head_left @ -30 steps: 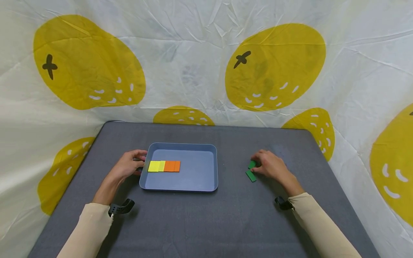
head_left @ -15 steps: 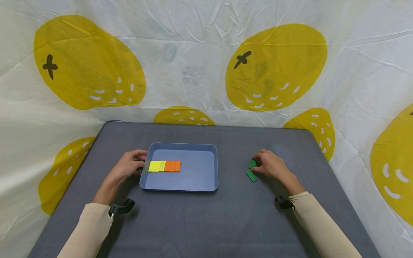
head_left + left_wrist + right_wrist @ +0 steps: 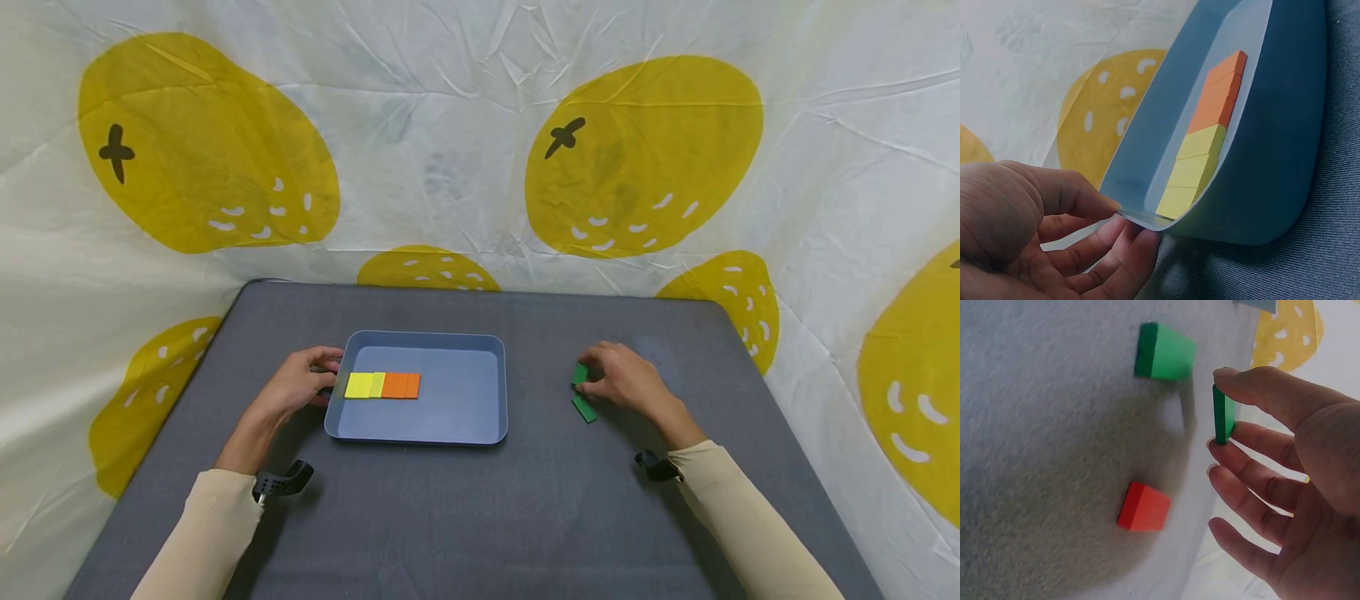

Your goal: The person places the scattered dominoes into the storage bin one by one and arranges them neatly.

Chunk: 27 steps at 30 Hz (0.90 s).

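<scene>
My left hand [image 3: 296, 383] grips the left end of a blue-grey tray [image 3: 459, 408], thumb at the rim and fingers outside the wall in the left wrist view. Inside the tray, yellow blocks [image 3: 1188, 170] and orange blocks [image 3: 1217, 94] lie in one row, side by side. My right hand [image 3: 624, 381] pinches a thin green block [image 3: 1222, 415] on edge between thumb and fingertips, raised over the table. Just below it in the head view, a second green block [image 3: 583, 409] lies on the table. A red block [image 3: 1145, 507] also shows in the right wrist view; the head view does not show it.
The table [image 3: 465, 525] has a dark grey cloth cover. Behind it hangs a white curtain [image 3: 435, 175] with yellow fruit prints. A dark band [image 3: 283, 482] circles the left wrist, and another band [image 3: 657, 467] the right.
My right hand has shifted slightly up and left in the head view, taking the pinched green block along. The left hand, the tray and its blocks stay as they were.
</scene>
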{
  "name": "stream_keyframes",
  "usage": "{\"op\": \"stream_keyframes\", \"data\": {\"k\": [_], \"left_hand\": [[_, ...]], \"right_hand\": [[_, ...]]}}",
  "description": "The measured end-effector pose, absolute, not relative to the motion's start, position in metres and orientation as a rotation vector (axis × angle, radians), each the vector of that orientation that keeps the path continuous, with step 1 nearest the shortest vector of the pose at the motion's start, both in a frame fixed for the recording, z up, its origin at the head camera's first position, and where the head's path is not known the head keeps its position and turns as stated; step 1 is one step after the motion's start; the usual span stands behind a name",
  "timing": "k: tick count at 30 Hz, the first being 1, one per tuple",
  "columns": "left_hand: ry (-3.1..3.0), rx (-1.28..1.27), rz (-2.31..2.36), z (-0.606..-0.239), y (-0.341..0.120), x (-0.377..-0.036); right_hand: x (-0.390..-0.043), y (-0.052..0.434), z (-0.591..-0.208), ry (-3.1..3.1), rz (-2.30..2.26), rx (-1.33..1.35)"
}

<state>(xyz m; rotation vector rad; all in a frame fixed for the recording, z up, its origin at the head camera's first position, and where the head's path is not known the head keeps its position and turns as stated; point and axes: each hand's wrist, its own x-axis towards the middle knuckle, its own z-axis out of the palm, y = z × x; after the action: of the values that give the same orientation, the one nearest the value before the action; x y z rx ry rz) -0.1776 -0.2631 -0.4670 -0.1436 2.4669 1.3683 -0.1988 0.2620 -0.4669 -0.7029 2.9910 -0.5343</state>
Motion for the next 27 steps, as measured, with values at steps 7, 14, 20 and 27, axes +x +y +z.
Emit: {"op": "stream_keyframes", "data": {"k": [7,14,20,27], "left_hand": [[2.468,-0.159,1.362,-0.468,-0.263,-0.178],[2.474,-0.141,1.363,-0.467,-0.262,-0.177],[2.474,-0.142,1.365,-0.468,-0.262,-0.176],[2.477,-0.149,1.359,-0.471,-0.264,-0.176]], "right_hand": [[-0.199,0.250,-0.463,2.986,-0.547,-0.735],[-0.200,0.236,-0.458,2.990,-0.538,-0.747],[-0.199,0.224,-0.455,2.991,-0.520,-0.805],[-0.200,0.210,-0.450,2.995,-0.483,-0.848]]}}
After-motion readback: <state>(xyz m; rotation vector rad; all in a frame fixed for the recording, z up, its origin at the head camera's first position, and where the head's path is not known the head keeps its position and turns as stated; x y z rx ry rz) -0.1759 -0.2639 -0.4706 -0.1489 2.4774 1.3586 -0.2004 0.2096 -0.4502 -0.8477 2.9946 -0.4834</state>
